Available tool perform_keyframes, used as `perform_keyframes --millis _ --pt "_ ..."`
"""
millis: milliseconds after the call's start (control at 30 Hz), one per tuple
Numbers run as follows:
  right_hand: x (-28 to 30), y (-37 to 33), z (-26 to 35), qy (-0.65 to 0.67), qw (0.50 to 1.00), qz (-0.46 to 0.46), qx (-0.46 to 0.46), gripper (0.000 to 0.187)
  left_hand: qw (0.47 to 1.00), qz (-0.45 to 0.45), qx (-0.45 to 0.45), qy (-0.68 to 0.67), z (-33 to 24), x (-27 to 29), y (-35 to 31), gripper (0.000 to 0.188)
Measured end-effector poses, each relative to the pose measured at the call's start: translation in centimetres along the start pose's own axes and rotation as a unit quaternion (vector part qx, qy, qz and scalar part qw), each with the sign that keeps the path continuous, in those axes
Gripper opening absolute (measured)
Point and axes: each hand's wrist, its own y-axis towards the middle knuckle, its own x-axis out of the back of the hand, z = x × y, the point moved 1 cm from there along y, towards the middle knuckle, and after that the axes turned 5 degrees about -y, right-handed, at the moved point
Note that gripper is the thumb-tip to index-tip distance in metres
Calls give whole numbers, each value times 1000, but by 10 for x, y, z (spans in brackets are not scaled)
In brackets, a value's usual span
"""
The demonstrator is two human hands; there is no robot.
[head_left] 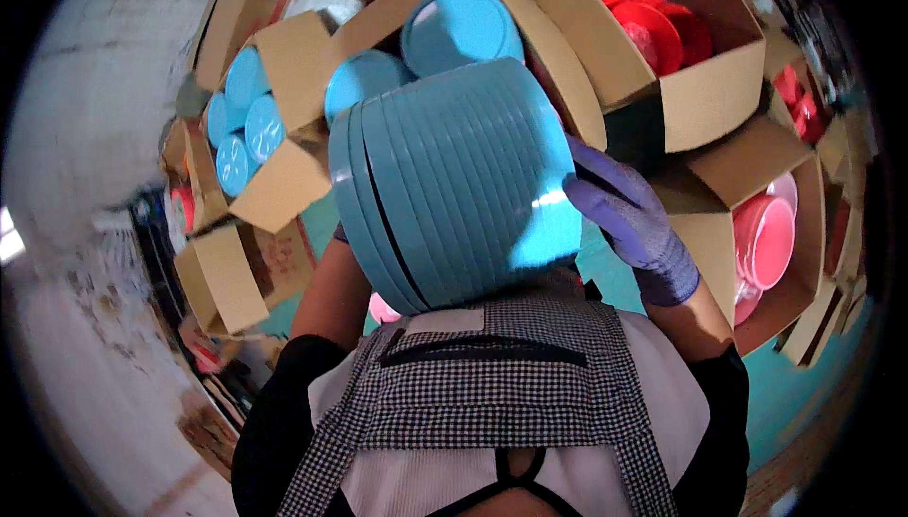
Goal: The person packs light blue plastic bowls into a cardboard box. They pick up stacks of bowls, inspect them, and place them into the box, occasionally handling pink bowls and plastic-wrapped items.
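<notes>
A tall stack of nested blue plastic buckets (454, 186) lies on its side in front of my chest, rims in a row. One rim toward the left stands slightly apart, leaving a dark gap. My right hand (624, 210), in a purple knit glove, presses its fingers against the right end of the stack. Behind the lower left end is my left hand (340, 232); only a sliver of its glove shows and its fingers are hidden. The stack is held between the two hands, close to my checked apron (492, 389).
Beyond the stack, an open carton (402, 11) holds blue round containers (461, 30). Other blue ones (248, 82) sit in a carton at left. Red bowls (653, 35) fill a box at far right; pink tubs (764, 241) stand in another, nearer right. Cardboard flaps stick out around me.
</notes>
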Motion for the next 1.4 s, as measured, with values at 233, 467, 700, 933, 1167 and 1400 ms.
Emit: perform_keyframes --millis 233,467,700,933,1167,1400 --pt "-21 23 54 -132 975 174 32 53 991 10 -111 -70 25 7 -81 52" --pt "-40 58 92 -147 945 292 -30 69 975 -16 -188 -114 48 18 -117 52" --pt "-43 77 88 -91 942 320 -34 68 971 -10 -206 -122 50 14 -100 53" --pt "-43 81 98 -235 925 299 14 65 970 12 -213 -116 39 14 -83 53" --pt "-35 71 95 -248 933 249 72 68 974 46 -197 -103 33 7 -60 54" --pt "-34 50 109 -236 951 197 32 70 978 71 -174 -96 31 2 -46 54"
